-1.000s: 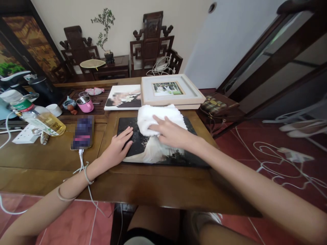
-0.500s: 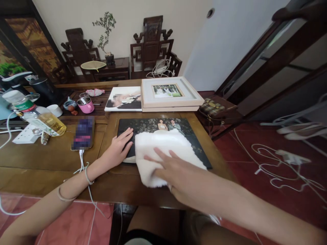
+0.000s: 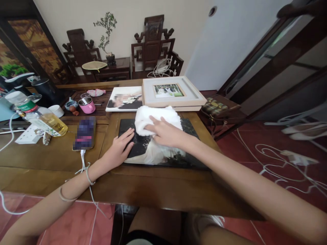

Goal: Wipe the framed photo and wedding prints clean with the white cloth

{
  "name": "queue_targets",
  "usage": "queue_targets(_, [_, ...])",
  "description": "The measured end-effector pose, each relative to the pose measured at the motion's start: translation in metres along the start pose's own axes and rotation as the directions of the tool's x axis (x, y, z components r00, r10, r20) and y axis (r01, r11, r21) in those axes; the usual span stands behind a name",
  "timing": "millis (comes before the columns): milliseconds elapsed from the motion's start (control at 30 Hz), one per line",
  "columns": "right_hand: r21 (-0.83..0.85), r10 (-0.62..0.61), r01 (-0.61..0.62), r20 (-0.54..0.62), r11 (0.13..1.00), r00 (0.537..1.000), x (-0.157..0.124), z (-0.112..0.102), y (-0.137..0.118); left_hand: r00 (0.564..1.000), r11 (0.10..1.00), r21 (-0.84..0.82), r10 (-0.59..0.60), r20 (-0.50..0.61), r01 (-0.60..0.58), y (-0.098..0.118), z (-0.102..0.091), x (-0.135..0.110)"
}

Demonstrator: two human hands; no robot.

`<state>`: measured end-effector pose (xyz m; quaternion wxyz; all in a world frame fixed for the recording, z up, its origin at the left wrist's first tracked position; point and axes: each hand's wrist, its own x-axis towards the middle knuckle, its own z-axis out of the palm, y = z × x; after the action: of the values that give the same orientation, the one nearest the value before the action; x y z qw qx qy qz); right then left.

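Note:
A dark wedding photo panel [image 3: 157, 156] lies flat on the wooden table [image 3: 163, 187]. My left hand [image 3: 119, 146] rests open on the panel's left edge, fingers stretched out. My right hand [image 3: 165, 133] presses a white fluffy cloth [image 3: 159, 115] onto the far part of the panel, with its fingers spread over the cloth and pushing into its folds. The cloth covers the upper part of the picture. A pale dress shows in the lower part.
Behind the panel stand a pale framed photo [image 3: 175, 77] and a white photo panel [image 3: 124, 108]. Leftward are a phone [image 3: 84, 132] on a cable, a pink mug [image 3: 88, 107], a power strip [image 3: 28, 133] and a leaning plastic bottle [image 3: 47, 119]. Cables [image 3: 270, 163] trail over the floor.
My right hand has pushed the white cloth away from me, from the panel's near edge to its far edge. The picture's lower part is now uncovered. My left hand stays put.

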<state>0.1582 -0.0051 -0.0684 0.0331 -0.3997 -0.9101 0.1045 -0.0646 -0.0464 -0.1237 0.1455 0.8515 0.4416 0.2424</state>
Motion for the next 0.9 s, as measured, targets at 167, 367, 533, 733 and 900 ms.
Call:
queue_targets(167, [-0.088, 0.004, -0.010, -0.073, 0.996, 0.997, 0.010, 0.010, 0.000, 1.000, 1.000, 0.002, -0.003, 0.002, 0.003, 0.001, -0.001, 0.000])
queue_targets(367, [-0.012, -0.014, 0.015, 0.060, 1.000, 0.998, -0.041, 0.004, -0.038, 0.999, 1.000, 0.016, -0.021, 0.029, 0.020, 0.002, -0.002, 0.000])
queue_targets(533, [0.083, -0.125, 0.108, 0.232, 0.991, 0.965, -0.082, -0.005, -0.067, 0.996, 0.997, 0.037, -0.064, 0.065, 0.062, 0.006, -0.004, 0.000])
queue_targets(733, [0.055, -0.068, 0.060, 0.169, 0.997, 0.983, -0.081, 0.001, -0.060, 0.998, 0.999, 0.007, -0.050, 0.040, 0.050, 0.004, -0.002, 0.000])
queue_targets(900, [-0.130, 0.041, -0.039, 0.013, 0.991, 0.999, -0.047, 0.006, -0.029, 0.997, 0.990, -0.120, -0.072, 0.000, 0.072, 0.003, -0.004, 0.003])
